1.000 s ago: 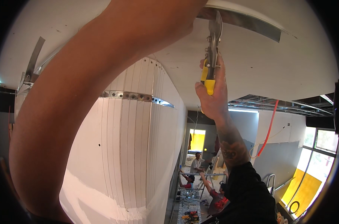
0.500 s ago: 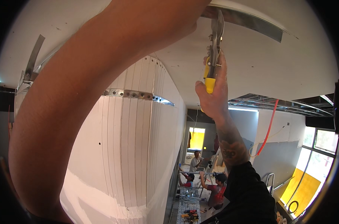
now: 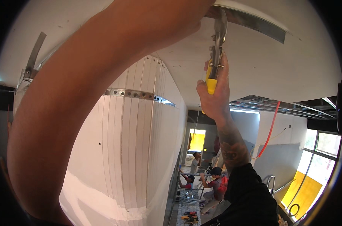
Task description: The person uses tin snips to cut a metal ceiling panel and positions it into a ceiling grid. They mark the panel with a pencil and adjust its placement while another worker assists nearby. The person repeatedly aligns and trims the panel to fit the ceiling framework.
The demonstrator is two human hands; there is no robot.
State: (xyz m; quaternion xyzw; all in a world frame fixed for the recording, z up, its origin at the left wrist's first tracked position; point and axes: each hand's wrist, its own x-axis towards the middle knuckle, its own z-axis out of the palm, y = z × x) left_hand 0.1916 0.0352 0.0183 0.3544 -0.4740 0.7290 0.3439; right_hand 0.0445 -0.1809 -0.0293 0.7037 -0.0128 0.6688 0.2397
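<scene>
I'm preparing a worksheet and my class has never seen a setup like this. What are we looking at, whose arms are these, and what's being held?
No machine here: these are a person's own bare hands. The view comes from a wide fisheye camera worn on the head, so straight edges bend toward the rim. The right hand holds yellow-handled metal snips; their blades overlap a metal strip near the ceiling. The left hand runs beyond the top edge, so its grip is hidden. Behind the left arm stands a curved pale wall. Far below, tools lie on a narrow platform, with other people nearby.
</scene>
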